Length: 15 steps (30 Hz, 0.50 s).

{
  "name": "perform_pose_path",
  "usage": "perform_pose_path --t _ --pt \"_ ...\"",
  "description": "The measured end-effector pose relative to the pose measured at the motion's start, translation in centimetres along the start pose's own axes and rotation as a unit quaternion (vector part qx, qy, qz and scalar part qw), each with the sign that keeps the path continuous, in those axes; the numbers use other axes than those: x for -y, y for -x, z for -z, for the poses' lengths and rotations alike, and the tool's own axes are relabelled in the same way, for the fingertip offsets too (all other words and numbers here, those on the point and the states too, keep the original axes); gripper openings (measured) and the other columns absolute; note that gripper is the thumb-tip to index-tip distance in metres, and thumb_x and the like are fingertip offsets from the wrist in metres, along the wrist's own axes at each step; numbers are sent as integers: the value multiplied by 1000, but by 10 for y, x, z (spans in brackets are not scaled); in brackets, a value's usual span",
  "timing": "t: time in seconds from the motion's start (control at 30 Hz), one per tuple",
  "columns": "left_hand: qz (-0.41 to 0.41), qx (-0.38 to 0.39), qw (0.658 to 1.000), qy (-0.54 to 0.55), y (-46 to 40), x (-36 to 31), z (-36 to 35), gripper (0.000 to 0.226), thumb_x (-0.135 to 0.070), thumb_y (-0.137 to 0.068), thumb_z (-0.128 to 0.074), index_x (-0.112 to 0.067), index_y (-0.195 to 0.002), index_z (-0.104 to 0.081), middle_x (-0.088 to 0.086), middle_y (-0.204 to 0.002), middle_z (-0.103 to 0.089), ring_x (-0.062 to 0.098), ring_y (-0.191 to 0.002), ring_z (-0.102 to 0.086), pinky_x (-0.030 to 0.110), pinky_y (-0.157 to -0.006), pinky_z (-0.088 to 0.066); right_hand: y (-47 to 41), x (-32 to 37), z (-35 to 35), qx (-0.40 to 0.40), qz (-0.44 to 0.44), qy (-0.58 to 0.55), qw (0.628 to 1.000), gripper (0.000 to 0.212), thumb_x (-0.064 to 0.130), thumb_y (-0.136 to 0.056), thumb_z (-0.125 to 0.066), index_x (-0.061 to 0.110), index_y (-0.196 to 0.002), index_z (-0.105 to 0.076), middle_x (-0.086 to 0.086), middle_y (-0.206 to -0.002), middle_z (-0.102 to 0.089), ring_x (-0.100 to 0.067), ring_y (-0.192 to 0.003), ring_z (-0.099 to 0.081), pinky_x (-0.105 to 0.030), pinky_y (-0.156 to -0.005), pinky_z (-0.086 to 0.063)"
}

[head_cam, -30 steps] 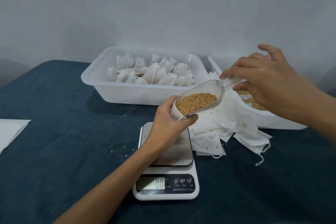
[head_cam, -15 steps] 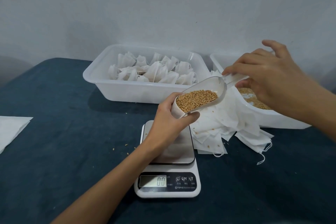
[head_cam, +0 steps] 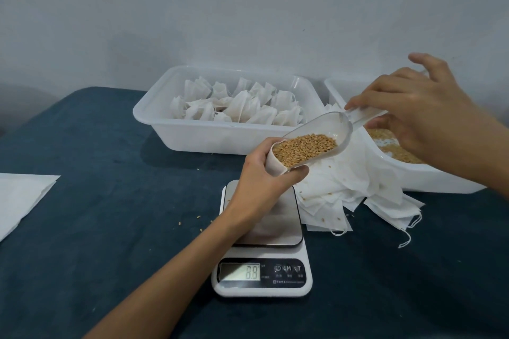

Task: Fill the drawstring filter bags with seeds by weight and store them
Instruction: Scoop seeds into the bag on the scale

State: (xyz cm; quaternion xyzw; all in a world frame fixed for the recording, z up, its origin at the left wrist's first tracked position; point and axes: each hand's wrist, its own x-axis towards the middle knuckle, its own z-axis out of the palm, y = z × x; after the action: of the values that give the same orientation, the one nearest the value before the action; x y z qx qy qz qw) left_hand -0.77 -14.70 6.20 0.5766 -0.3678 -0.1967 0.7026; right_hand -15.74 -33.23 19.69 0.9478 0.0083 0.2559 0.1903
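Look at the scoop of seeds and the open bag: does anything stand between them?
Nothing visible does. The scoop, held by the right hand, has its lip at the mouth of the bag that the left hand holds open above the scale.

Golden-brown seeds, white filter bags, dark teal tablecloth.

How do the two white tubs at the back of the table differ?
The left tub holds filled, cinched filter bags; the right tub holds loose seeds. The left tub is in full view; the right tub is partly hidden by the right hand. Both are white, rectangular and plastic.
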Motion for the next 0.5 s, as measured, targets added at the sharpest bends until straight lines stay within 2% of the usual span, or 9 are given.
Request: perform_pose_path --t 0.2,0.5 --pt "2 -1 1000 -4 0 0 1 36 -15 -82 -83 -22 -114 -67 -5 -107 -75 8 -96 -70 19 -77 -52 0 1 -1 3 -3 -2 1000 32 8 -83 -71 15 -114 -72 -3 -99 -68 -34 -95 -64 -59 -114 -23" --pt "1 0 1000 1 0 -1 0 33 -12 -82 -82 -23 -110 -68 -8 -104 -76 4 -91 -68 19 -76 -51 0 0 -4 0 -3 3 1000 32 9 -83 -69 17 -114 -72 -2 -99 -68 -33 -94 -64 -59 -113 -23"
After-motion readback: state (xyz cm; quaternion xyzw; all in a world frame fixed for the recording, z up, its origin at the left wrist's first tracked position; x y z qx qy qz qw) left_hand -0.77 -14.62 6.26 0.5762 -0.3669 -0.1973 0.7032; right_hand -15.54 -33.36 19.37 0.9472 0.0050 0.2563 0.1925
